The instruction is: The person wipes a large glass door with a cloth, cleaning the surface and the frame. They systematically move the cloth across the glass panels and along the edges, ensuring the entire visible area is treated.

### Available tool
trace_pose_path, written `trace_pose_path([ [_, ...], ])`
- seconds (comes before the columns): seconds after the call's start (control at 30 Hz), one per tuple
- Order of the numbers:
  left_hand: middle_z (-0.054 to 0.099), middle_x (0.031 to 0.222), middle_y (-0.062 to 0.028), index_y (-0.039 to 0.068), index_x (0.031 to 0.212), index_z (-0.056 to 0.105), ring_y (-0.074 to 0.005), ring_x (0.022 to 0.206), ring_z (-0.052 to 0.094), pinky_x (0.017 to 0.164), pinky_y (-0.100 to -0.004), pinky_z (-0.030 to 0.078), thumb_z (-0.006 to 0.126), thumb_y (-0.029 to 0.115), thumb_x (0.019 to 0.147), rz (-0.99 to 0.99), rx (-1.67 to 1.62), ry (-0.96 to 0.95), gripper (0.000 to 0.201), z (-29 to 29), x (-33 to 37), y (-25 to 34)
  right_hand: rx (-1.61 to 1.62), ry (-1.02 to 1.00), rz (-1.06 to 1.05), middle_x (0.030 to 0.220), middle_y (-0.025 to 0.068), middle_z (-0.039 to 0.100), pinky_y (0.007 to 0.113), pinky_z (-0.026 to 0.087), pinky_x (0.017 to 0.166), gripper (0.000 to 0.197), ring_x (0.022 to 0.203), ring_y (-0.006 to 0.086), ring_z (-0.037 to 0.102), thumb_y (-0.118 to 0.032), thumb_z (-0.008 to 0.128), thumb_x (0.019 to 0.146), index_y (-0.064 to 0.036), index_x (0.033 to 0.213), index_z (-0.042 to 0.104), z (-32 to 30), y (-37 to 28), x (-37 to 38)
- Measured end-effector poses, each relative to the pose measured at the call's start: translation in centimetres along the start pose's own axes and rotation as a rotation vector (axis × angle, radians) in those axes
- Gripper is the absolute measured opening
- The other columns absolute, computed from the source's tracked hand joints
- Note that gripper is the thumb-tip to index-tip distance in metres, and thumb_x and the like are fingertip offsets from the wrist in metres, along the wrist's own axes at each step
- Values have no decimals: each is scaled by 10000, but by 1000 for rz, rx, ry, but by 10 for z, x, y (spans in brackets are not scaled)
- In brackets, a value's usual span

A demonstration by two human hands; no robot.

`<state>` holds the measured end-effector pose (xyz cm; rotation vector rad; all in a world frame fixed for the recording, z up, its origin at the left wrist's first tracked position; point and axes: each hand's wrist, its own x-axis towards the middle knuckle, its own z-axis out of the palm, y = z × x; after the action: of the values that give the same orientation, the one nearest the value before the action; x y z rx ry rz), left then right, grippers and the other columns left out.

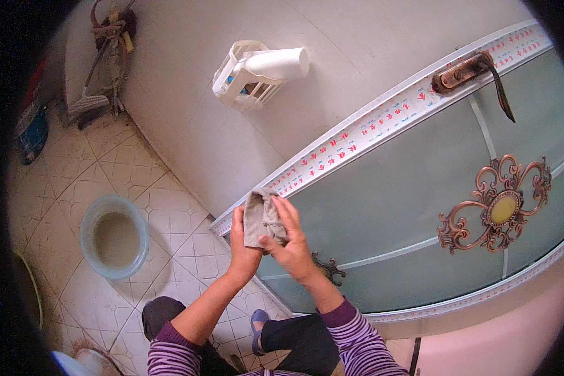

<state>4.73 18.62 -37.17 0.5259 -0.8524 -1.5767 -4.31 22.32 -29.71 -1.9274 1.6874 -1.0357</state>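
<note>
Grey cloth point(261, 217) pinched between left hand point(242, 245) at seven o'clock and right hand point(291, 241) at four, pressed against door frame point(382, 122). White bottle point(277, 63) in wall rack point(239, 81) at twelve.

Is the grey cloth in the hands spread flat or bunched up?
Bunched up: the grey cloth shows folds, gripped between left hand and right hand.

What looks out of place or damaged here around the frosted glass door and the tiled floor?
Nothing looks broken or spilled. Both hands, left hand and right hand, hold a crumpled grey cloth against the frosted glass door's pale patterned frame. The only blemish: dark grime on the beige tiled floor near the round pale-blue basin.
</note>
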Motion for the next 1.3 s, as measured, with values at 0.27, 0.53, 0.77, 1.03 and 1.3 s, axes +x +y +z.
trace_pose_path([
  [0.27, 379, 1438, -190, 33, 1427, 330, -299, 1372, 316, 1095, -398, 277, 652, 145, 839, 286, 451, -284, 680, -9, 3, 1, 291, 270, 215, 1304, 107, 517, 346, 406, 1010, 412, 1194, 209, 497, -69, 636, 863, -33, 1264, 547, -24, -8, 31],
  [0.53, 477, 1314, -84, 36, 1314, 458, -205, 1245, 442, 1036, -341, 347, 535, 31, 863, 109, 198, 184, 457, -44, 25, 7, -1550, 669, -614, 1361, 33, 496, 485, 347, 1020, 541, 1246, 325, 386, -69, 719, 730, -142, 1250, 587, -170, -49, 128],
  [0.77, 520, 1249, -62, 41, 1247, 501, -167, 1198, 468, 994, -337, 380, 497, 30, 877, 103, 167, 341, 370, -78, 27, 22, -1633, 618, -489, 1389, -21, 481, 454, 274, 1031, 524, 1255, 307, 330, -121, 719, 757, -150, 1266, 596, -135, -1, 121],
  [1.03, 524, 1228, -62, 36, 1226, 514, -172, 1177, 479, 982, -323, 389, 493, 34, 872, 67, 223, 297, 354, -83, 24, 16, -1725, 342, -583, 1383, -31, 443, 452, 332, 915, 426, 1259, 280, 355, -152, 626, 798, -139, 1224, 616, -53, 98, 75],
  [1.3, 496, 1181, -77, 26, 1184, 526, -180, 1106, 516, 871, -297, 444, 477, 4, 842, 26, 227, 256, 346, -68, 26, 1, -1675, -133, -634, 1335, 0, 476, 447, 306, 957, 380, 1246, 273, 408, -180, 549, 816, -129, 1183, 634, -9, 145, 42],
])
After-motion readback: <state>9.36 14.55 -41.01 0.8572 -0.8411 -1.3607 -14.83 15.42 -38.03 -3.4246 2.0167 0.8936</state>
